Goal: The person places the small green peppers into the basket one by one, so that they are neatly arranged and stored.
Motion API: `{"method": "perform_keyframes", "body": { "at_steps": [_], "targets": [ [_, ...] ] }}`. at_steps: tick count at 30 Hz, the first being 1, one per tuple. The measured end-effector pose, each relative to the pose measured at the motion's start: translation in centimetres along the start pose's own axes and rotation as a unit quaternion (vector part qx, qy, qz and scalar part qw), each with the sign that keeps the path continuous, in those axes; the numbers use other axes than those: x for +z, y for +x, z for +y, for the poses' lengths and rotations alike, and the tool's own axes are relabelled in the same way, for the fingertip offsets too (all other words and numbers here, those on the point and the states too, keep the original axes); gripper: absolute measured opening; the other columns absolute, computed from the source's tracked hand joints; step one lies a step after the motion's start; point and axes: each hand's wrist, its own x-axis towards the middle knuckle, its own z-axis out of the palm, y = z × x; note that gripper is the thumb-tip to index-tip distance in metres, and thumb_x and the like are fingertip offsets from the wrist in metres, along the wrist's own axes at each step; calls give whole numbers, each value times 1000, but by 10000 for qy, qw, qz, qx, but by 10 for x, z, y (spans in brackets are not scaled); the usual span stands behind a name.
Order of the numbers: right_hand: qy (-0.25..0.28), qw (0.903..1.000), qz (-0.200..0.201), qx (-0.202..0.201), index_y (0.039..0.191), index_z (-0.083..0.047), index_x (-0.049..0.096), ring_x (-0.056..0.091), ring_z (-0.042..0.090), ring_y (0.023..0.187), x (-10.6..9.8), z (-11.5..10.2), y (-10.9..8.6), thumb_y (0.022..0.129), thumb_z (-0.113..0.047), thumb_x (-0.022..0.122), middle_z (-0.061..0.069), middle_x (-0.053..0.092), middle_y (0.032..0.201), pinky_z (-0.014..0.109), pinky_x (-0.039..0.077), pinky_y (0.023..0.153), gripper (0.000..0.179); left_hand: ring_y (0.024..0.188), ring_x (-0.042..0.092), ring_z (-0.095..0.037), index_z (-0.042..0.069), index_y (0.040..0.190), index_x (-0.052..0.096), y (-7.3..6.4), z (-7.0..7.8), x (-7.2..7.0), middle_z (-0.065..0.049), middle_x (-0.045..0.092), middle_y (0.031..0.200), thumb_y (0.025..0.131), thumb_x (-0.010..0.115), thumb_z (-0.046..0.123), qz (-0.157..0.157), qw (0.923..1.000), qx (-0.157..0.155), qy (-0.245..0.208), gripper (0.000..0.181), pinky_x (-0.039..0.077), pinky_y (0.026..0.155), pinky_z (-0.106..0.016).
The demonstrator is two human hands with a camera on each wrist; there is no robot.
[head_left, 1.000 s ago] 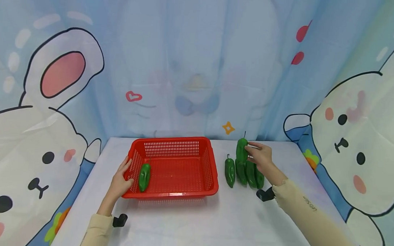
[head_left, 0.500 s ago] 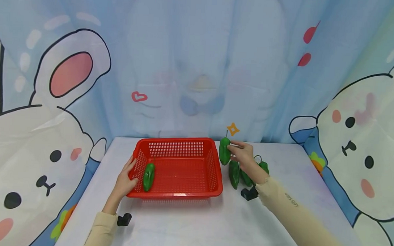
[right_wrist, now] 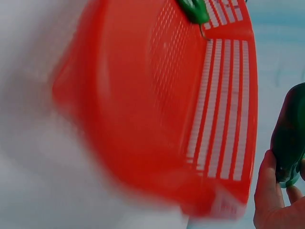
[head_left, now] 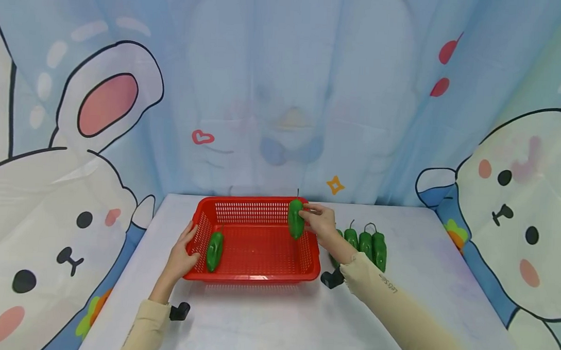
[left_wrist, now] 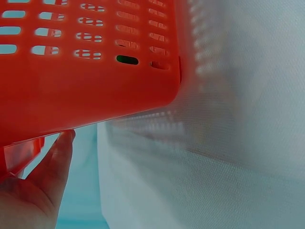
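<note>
Pepper count: While one long, glossy green held pepper is up in the air, a second green pepper lies in the red rectangular plastic basket and a row of four green peppers lies on the white fabric-textured bench; six total.
Right-hand grip: thumb and fingers clamped on the held pepper, one side each, stem up.
Held pepper spot: over the basket's right rear corner in the head view; right wrist view shows it apart from the rim.
Left-hand grip: clamped on the basket's left rim, thumb over the edge.
Basket build: one, smooth moulded plastic, rounded corners, flared slotted walls, perforated floor.
Basket pepper: near the left wall, stem toward the back.
Bench row: right of the basket, side by side, smooth skins, thin stems, some curled.
Sleeves: two, cream cloth; right sleeve has small dark lettering.
Wrist pieces: two, black; left one, right one.
In the way: right wrist and forearm hide part of the row's leftmost pepper.
Behind: pale blue cartoon-printed curtain, soft vertical folds.
</note>
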Motion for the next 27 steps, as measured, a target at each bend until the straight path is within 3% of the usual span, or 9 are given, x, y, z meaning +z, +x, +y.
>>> {"method": "perform_keyframes", "body": {
  "at_steps": [11, 15, 27],
  "targets": [
    [466, 9982, -370, 58, 126, 5, 63, 69, 34, 101, 69, 15, -16, 91, -2, 65, 24, 61, 116, 48, 56, 82, 35, 145, 22, -42, 0, 152, 32, -3, 4, -1, -15, 18, 163, 76, 55, -9, 1, 10000, -70, 42, 80, 44, 98, -57],
    [492, 9976, -469, 97, 124, 5, 63, 69, 34, 100, 89, 19, -18, 91, -2, 66, 24, 62, 114, 46, 57, 80, 34, 144, 24, -44, -2, 151, 34, -3, 3, 1, -17, 21, 162, 74, 55, -10, 70, 10000, 10, -5, 80, 44, 97, -59],
    [571, 9957, -647, 342, 123, 5, 64, 71, 31, 93, 130, 30, -24, 91, 0, 66, 23, 66, 109, 44, 58, 77, 33, 146, 21, -39, 1, 153, 31, 0, 2, 0, -13, 17, 164, 76, 54, -9, -41, 9999, -149, 12, 81, 42, 101, -56]
  ]
}}
